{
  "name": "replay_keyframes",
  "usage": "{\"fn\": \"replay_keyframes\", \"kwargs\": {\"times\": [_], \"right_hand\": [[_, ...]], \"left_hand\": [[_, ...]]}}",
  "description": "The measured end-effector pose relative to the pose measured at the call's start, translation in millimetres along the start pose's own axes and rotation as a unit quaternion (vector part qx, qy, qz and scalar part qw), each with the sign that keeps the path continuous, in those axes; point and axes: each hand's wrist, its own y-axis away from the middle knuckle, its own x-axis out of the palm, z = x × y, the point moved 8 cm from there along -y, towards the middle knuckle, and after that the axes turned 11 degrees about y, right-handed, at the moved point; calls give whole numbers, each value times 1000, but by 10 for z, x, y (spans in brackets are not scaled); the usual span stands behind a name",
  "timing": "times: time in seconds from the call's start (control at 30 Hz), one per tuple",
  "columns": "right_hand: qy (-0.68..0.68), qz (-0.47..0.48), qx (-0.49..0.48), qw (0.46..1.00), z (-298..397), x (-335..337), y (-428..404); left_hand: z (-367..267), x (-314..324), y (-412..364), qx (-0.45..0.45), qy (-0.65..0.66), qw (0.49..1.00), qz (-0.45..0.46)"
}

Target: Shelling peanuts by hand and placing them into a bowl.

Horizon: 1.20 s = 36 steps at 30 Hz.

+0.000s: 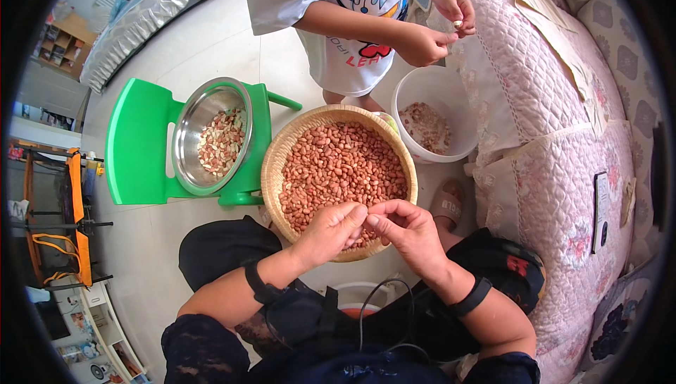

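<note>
A round woven basket full of peanut kernels in reddish skins stands before me. Over its near edge my left hand and my right hand meet, thumbs and fingertips pinched together. Whatever lies between the fingertips is too small and covered to make out; a kernel may be there. To the left, a steel bowl holds pale and reddish peanut pieces. A white plastic bucket at the right has reddish skins or scraps at its bottom.
The steel bowl rests on a green plastic chair. Another person stands beyond the basket, holding a small pale piece over the bucket. A quilted sofa cover bearing a phone is at the right. Another container sits between my legs.
</note>
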Motion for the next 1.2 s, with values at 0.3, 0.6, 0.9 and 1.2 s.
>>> {"fn": "replay_keyframes", "kwargs": {"times": [0.3, 0.6, 0.9, 1.2], "right_hand": [[-41, 32, -5, 999, 21, 24, -28], [-62, 68, 14, 996, -46, 37, -59], [25, -18, 4, 1000, -79, 25, 7], [26, -1, -11, 1000, 62, 64, 42]], "left_hand": [[-25, 44, 84, -56, 30, 998, 18], [-252, 92, 83, 66, -167, 983, 48], [-468, 275, 179, 292, -457, 840, -14], [-436, 258, 188, 262, -376, 888, -26]]}}
